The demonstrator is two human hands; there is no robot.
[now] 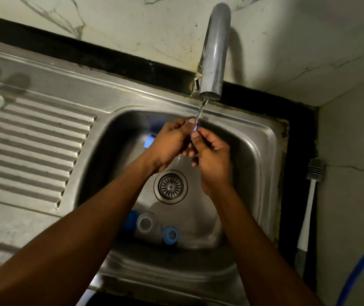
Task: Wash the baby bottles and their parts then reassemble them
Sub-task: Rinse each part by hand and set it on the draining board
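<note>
A curved grey metal faucet (pixel 214 51) stands at the back rim of a stainless-steel sink (pixel 262 151), and a thin stream of water falls from its spout. A round slotted metal drain strainer (pixel 170 186) sits in the basin floor. A ribbed steel drainboard (pixel 33 151) lies left of the basin. Behind, a white veined marble wall (pixel 132 23) rises above a black strip (pixel 88 54).

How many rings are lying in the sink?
2. A pale ring lies near the sink's front wall, a blue ring just right of it. A blue piece beside the left arm is partly hidden and may be a third.
</note>
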